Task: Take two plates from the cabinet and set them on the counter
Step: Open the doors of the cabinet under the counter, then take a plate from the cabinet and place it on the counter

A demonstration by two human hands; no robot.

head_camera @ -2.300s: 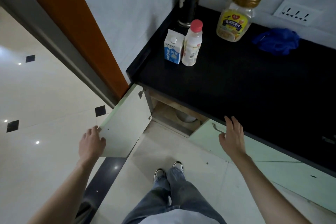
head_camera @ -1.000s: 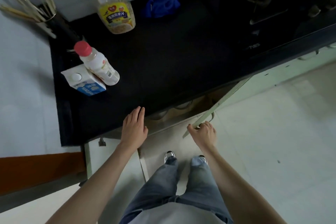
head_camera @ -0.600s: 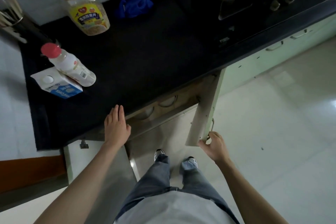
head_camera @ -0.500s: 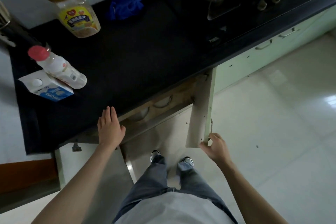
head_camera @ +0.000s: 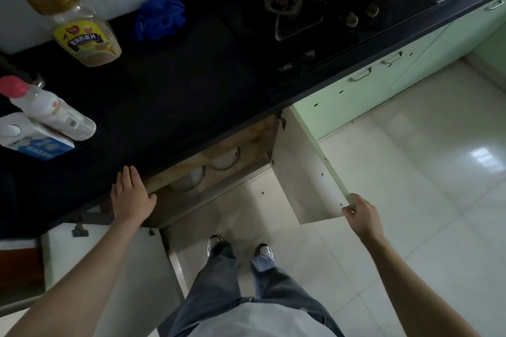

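To clear access, the right hand (head_camera: 361, 215) pinches the pale green cabinet door (head_camera: 306, 172) by its outer edge, the left hand (head_camera: 131, 197) lies flat and spread on the black counter (head_camera: 169, 96), and the white plates (head_camera: 221, 161) sit under that counter's front edge.

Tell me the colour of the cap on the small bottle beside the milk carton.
Pink, clearest in the head view: the bottle cap.
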